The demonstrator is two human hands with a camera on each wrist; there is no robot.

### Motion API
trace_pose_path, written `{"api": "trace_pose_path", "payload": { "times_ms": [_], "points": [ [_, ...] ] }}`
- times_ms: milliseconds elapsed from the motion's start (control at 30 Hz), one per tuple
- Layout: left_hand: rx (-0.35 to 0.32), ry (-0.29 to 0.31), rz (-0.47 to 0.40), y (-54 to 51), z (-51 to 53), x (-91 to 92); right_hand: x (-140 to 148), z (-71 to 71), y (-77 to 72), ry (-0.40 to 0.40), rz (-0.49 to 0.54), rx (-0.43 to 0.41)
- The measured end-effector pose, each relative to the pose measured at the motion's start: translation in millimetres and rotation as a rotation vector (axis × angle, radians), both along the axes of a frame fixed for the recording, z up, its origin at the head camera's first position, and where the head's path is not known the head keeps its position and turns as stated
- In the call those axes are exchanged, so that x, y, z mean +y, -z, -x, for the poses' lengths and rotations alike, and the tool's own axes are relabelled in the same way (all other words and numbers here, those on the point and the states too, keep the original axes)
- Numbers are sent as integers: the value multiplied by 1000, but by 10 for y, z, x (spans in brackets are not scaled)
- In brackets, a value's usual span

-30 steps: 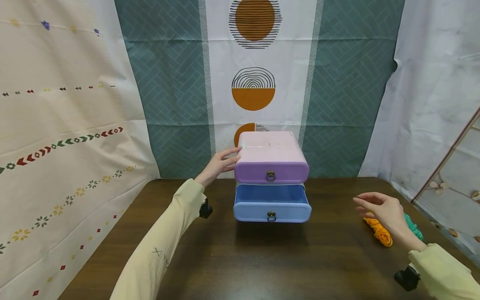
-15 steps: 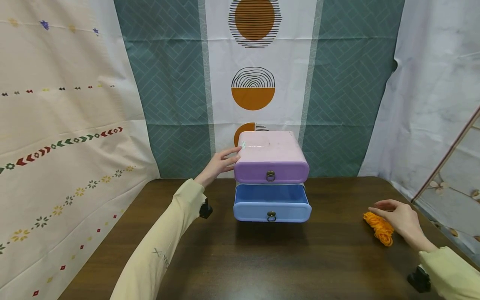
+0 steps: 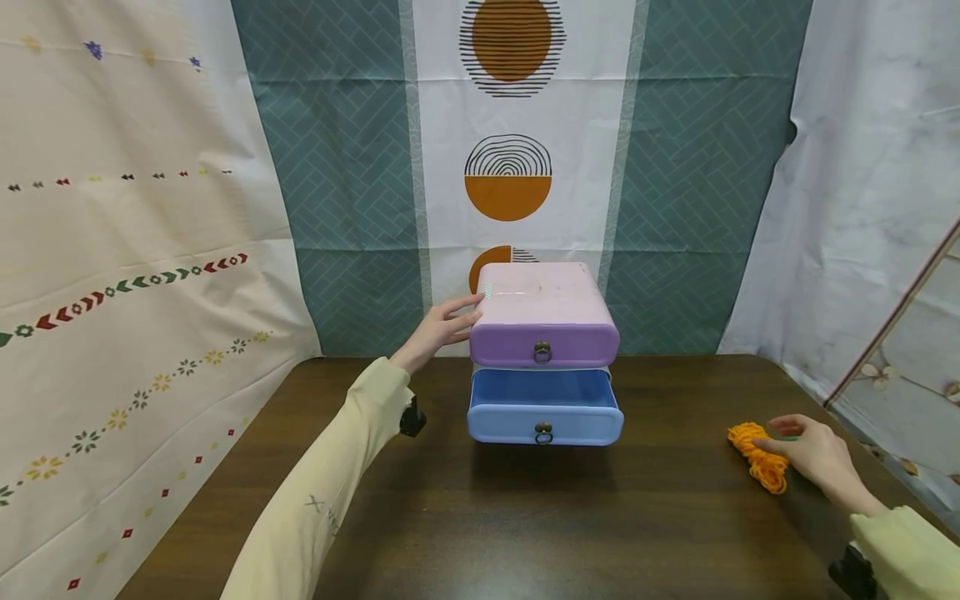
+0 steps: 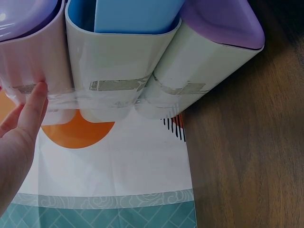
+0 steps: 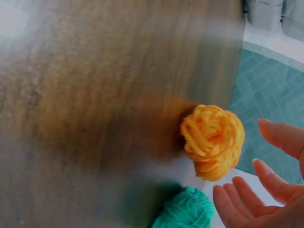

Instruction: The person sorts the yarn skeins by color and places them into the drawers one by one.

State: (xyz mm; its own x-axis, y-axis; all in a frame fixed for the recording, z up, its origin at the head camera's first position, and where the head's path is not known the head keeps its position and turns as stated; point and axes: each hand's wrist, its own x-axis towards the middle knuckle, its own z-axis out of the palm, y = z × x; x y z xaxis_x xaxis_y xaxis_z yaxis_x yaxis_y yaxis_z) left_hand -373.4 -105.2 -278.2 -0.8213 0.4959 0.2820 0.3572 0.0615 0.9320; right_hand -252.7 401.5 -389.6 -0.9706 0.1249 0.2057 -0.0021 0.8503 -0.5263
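The left hand (image 3: 438, 332) rests its straight fingers on the left side of the pink top box (image 3: 543, 296) of a drawer stack; the left wrist view shows its fingertips on the pink wall (image 4: 35, 66). Below, the blue drawer (image 3: 544, 423) stands pulled out, its visible inside bare. On the right, the right hand (image 3: 819, 457) hovers by an orange yarn bundle (image 3: 759, 458), holding nothing. In the right wrist view its fingers are spread beside the orange yarn (image 5: 213, 140), with green yarn (image 5: 186, 211) near them; the head view mostly hides the green behind the hand.
A brown wooden table (image 3: 585, 533) carries the stack near its back edge. Patterned cloths hang behind (image 3: 697, 208) and at the left (image 3: 135, 275); a pale cloth (image 3: 847, 208) hangs at the right. The left wrist view shows a purple-fronted compartment (image 4: 225, 23) beside the blue drawer.
My right hand has moved rightward and down, from above the orange yarn to its right side over the green yarn. The left hand, drawers and orange yarn have stayed put.
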Motion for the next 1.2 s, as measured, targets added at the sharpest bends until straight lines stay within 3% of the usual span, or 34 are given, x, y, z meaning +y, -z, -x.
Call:
{"api": "trace_pose_path", "payload": {
  "times_ms": [367,867,1200],
  "points": [
    [3,5,14,0,21,15,56,40,123,-3,-5,-99],
    [8,6,18,-15,7,13,47,75,154,-2,14,-50],
    [5,7,18,-13,5,-8,-19,91,33,-24,33,-5]
  ]
}}
